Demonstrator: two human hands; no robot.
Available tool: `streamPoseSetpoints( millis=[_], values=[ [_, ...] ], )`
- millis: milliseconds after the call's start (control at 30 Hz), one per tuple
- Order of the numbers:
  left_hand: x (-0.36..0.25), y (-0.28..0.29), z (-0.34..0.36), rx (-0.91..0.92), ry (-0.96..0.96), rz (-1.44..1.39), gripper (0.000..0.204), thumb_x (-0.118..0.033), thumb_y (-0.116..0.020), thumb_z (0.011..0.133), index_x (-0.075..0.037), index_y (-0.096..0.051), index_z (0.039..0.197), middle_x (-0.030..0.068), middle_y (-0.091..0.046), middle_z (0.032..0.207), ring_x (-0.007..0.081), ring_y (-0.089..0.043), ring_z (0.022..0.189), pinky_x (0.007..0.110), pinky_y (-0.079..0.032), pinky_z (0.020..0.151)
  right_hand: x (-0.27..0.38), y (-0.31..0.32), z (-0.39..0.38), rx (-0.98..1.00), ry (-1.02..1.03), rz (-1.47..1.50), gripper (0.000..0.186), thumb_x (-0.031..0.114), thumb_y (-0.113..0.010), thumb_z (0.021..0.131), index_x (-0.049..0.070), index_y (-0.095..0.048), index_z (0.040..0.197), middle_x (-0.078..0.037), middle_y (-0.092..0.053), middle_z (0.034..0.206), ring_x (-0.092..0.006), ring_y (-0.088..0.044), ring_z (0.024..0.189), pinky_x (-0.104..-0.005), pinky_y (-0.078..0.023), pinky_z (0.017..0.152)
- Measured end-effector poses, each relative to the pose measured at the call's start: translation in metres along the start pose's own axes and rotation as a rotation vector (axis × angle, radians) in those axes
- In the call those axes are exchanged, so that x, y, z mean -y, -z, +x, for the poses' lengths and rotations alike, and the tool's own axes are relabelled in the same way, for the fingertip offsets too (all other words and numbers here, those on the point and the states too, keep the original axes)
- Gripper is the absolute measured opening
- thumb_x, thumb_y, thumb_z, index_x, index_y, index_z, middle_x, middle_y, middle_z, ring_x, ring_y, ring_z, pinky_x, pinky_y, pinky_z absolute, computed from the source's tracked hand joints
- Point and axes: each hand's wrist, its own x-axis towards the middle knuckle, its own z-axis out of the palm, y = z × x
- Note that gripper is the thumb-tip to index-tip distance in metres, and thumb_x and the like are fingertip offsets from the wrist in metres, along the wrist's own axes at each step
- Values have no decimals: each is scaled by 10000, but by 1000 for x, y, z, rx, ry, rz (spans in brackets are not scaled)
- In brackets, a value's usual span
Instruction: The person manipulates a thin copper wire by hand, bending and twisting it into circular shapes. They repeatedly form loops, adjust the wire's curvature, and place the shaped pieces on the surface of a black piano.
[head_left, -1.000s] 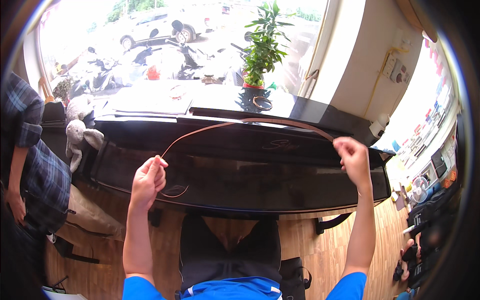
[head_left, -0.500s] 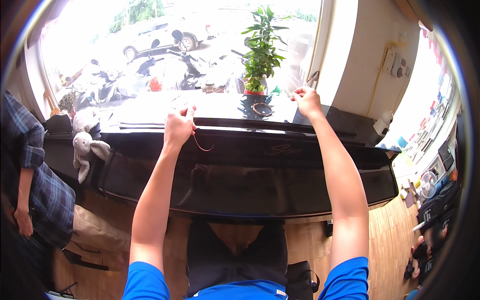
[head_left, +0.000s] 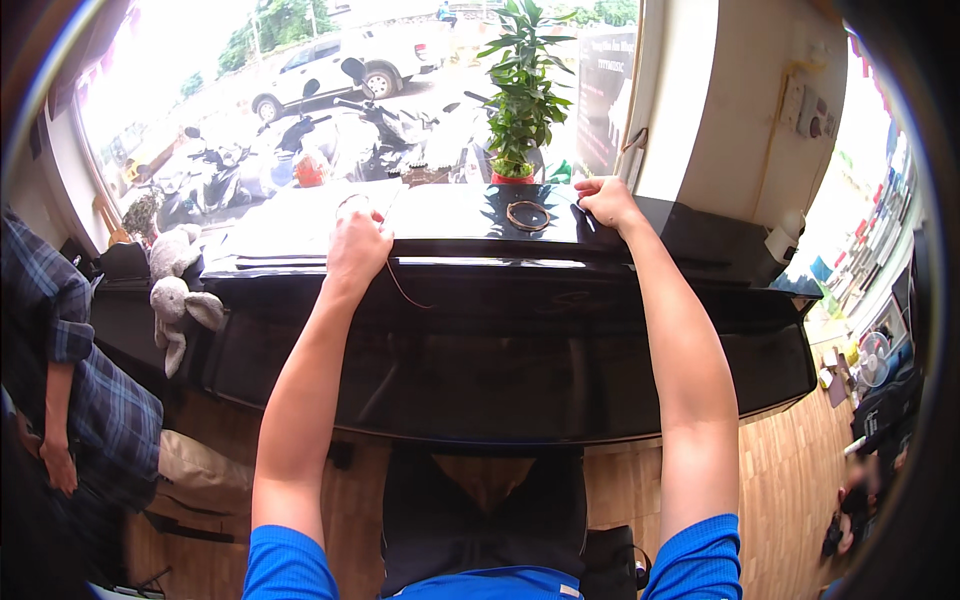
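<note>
My left hand (head_left: 358,242) is closed over the top of a glossy black piano-like cabinet (head_left: 500,375). It grips a thin copper-coloured string (head_left: 405,290), whose loose end curves down in front of the black edge. Farther right, my right hand (head_left: 607,203) pinches thumb and fingers together above the same top; what lies in the pinch is too fine to make out. A thin brown coil (head_left: 527,216) rests on the top between my hands, touched by neither. Bright glare hides details around my left fingertips.
A leafy plant in a red pot (head_left: 512,175) stands behind the coil, by the window. At left are a grey plush toy (head_left: 180,298) and a person in a plaid shirt (head_left: 105,390). A white cup-like object (head_left: 783,240) sits at the right end.
My right hand has come slightly left and lower, its fingers still pinched. My left hand stays closed near the same spot; the string's loose end has swung a little. The whole view has shifted slightly.
</note>
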Motion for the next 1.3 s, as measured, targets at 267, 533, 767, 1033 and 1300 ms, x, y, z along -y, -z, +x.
streamPoseSetpoints(
  millis=[267, 533, 767, 1033, 1300],
  values=[
    [-4, 15, -10, 146, 39, 106, 239, -201, -685, 830, -12, -692, 975, 156, -706, 967, 364, -669, 936, 426, -521, 876, -6, 3, -12, 80, 81, 158, 311, 107, -734, 832, 19, -720, 1130, -91, -735, 1026, -129, -665, 878, -269, -515, 830],
    [18, 23, -1, 354, 70, -46, 330, -247, -710, 814, -52, -690, 1079, 97, -712, 971, 238, -683, 930, 362, -523, 865, -12, -6, -26, -171, 216, 88, 242, 229, -721, 848, 34, -762, 985, -104, -754, 885, -150, -699, 820, -280, -529, 795],
    [16, 35, -6, 440, 132, -190, 413, -297, -756, 852, -46, -642, 1159, 51, -667, 849, 91, -614, 665, 243, -520, 589, -6, -7, -33, -244, 239, 49, 254, 239, -712, 846, 23, -756, 973, -132, -750, 865, -186, -715, 795, -295, -539, 773],
    [6, 41, -9, 427, 139, -235, 468, -406, -760, 847, -35, -649, 1108, 61, -691, 825, 109, -630, 648, 264, -535, 620, -13, -9, -27, -249, 238, 79, 262, 240, -710, 848, 22, -753, 987, -131, -748, 862, -186, -712, 793, -294, -537, 763],
    [9, 43, -3, 300, 138, -287, 492, -437, -732, 872, -14, -659, 1114, 48, -651, 766, 75, -577, 599, 235, -478, 550, -14, -9, -27, -256, 202, 170, 188, 169, -693, 891, 1, -734, 965, -56, -728, 841, -111, -657, 766, -260, -511, 718]
  ],
)
